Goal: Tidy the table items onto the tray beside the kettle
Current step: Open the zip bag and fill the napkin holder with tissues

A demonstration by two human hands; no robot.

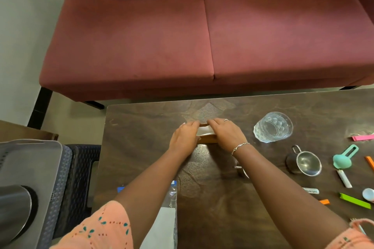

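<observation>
Both hands, left hand & right hand, clasp wooden napkin holder w/ fingers curled; tray looks bare, glass, strainer, clips left.

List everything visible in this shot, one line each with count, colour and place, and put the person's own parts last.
sofa: one, dusty red, beyond the table
table: one, dark brown wood, centre and right
napkin holder: one, brown wood with white paper, between the hands
glass: one, clear, right of the hands
metal cups: one in full view and part of another by the right forearm, steel, right side
scoop: one, teal, right side
clips and sachets: several, pink, green, orange, white, right edge
plastic bag: one, clear with blue strip, near edge
tray: one, grey, left
kettle: one, steel, on the tray
left hand: on the holder
right hand: on the holder, with ring and bracelet
</observation>
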